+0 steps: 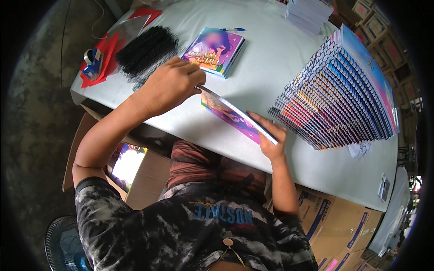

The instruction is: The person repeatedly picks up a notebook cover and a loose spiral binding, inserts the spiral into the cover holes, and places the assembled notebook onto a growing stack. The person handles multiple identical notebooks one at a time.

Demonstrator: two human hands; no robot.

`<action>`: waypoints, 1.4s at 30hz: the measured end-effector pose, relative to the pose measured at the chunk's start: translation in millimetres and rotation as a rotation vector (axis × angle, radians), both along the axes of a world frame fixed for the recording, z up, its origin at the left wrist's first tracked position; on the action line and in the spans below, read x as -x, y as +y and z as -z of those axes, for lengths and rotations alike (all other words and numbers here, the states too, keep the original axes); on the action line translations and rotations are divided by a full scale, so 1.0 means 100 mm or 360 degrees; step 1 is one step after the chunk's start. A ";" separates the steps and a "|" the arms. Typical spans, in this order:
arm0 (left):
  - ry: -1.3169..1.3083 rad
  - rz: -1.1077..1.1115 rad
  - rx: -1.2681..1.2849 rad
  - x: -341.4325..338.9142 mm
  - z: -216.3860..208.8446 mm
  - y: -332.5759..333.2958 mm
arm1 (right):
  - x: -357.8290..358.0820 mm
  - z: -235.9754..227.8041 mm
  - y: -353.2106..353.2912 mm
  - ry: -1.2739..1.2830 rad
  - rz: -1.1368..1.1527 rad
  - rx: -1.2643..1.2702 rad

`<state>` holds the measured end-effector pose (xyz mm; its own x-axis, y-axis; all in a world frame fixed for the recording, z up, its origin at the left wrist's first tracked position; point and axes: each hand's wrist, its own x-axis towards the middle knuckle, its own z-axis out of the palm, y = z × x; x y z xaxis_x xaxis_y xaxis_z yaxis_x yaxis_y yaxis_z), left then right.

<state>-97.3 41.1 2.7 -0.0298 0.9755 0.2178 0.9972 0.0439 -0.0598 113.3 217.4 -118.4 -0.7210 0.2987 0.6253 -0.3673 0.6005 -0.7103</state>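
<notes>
A thin notebook (237, 118) with a pink and purple cover is tilted above the white table, its long pale edge facing up. My right hand (272, 136) grips its near right end, thumb and fingers closed around it. My left hand (174, 86) is closed in a pinch at the notebook's far left end; a small dark bit shows by the fingertips, too small to name. Beyond the left hand lies a pile of black spiral coils (147, 50). A short stack of notebooks (213, 50) with similar covers lies just past the held one.
A tall stack of spiral-bound notebooks (337, 97) stands at the right. A blue pen (233, 30) lies at the back, white paper stacks (309, 16) behind. At the left, a tape dispenser (92, 64) rests on red sheets. An open cardboard box (149, 178) stands below the table edge.
</notes>
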 end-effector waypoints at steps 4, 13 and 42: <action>0.0306 -0.0189 -0.0481 -0.08 0.18 0.02 | -0.01 0.00 -0.09 0.0070 0.0048 -0.0043; 0.0262 -0.0044 -0.1437 0.17 1.07 -0.22 | -0.01 0.02 -0.38 0.0280 -0.0042 -0.0207; -0.0054 0.0020 -0.1273 -0.37 1.29 -0.24 | 0.02 -0.04 -0.49 0.0317 -0.0082 -0.0318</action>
<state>-60.3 16.6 -126.1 -0.0391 0.5242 0.8507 0.9987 0.0496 0.0153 111.7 168.1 -114.3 -0.5893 0.1216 0.7987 -0.5213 0.6981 -0.4908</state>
